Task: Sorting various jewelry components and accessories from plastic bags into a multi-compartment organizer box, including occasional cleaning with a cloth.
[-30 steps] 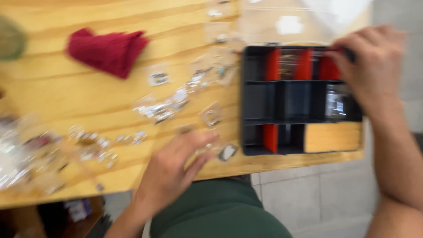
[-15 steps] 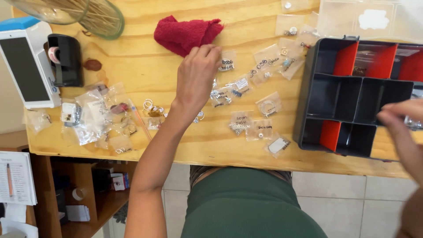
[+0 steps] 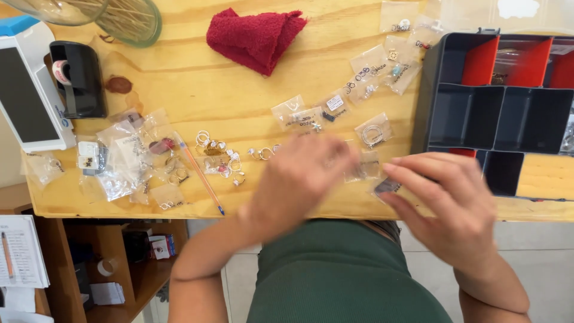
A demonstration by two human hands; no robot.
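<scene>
My left hand (image 3: 299, 179) is blurred with motion over the front edge of the wooden table (image 3: 239, 107), its fingers reaching toward a small clear bag (image 3: 362, 167). Whether it holds anything is hidden by the blur. My right hand (image 3: 445, 203) is close beside it, fingers stretched left, pinching a small plastic bag (image 3: 385, 186) with something dark inside. A black organizer box (image 3: 496, 113) with red dividers lies just beyond my right hand. Several small bags of jewellery (image 3: 371, 131) lie scattered between the box and a red cloth (image 3: 254, 39).
A heap of clear bags (image 3: 131, 161), loose rings (image 3: 215, 155) and a thin orange stick (image 3: 203, 179) lie at the left. A white device (image 3: 27, 96), a black tape holder (image 3: 78, 78) and a glass bowl (image 3: 113, 15) stand at far left. Shelves (image 3: 119, 263) sit under the table.
My left hand has pulled back from near the red cloth to the front table edge. My right hand has come in from the right to meet it over a small bag.
</scene>
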